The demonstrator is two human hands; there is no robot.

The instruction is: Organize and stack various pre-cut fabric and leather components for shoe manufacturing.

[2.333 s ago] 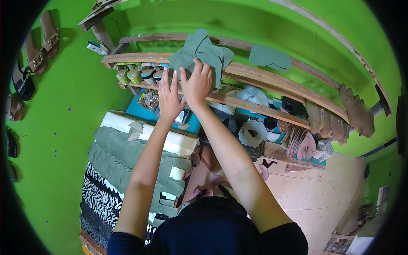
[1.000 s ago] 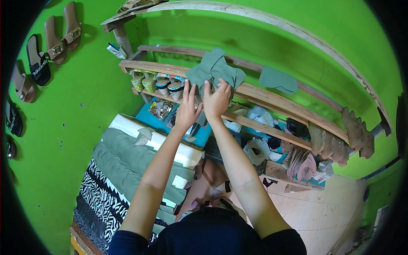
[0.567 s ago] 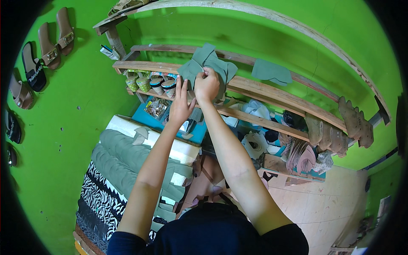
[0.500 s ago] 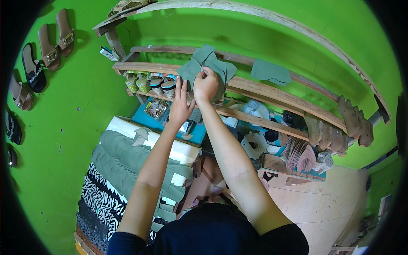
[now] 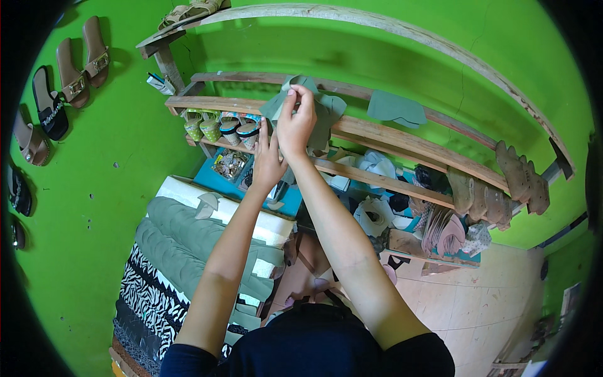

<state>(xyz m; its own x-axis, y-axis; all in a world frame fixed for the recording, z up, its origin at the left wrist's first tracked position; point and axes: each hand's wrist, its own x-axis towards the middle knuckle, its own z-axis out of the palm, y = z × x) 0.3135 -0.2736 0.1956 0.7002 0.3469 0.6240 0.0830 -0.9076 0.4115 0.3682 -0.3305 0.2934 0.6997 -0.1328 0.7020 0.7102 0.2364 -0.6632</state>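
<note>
Grey-green cut pieces (image 5: 326, 113) of soft sheet material lie in a stack across the slats of a wooden rack. My right hand (image 5: 298, 125) pinches the top edge of one cut piece between thumb and fingertips, and that edge curls up. Just below and to the left, my left hand (image 5: 269, 160) has its fingers stretched upward, the tips at the stack's lower left edge. Whether it touches the pieces I cannot tell. Farther right on the rack lies another flat green piece (image 5: 396, 108).
Small patterned shoes (image 5: 210, 125) stand on the rack's lower left; brown sole shapes (image 5: 521, 176) hang at its right. Below are a blue table (image 5: 207, 171) with boxes and scraps, and rows of green pieces (image 5: 188, 220) on white and zebra-patterned material. Sandals (image 5: 72, 69) hang on the green wall.
My right hand has risen slightly and lifted the top edge of a green piece, which now curls over. The left hand stays nearly in place, its fingers closer together.
</note>
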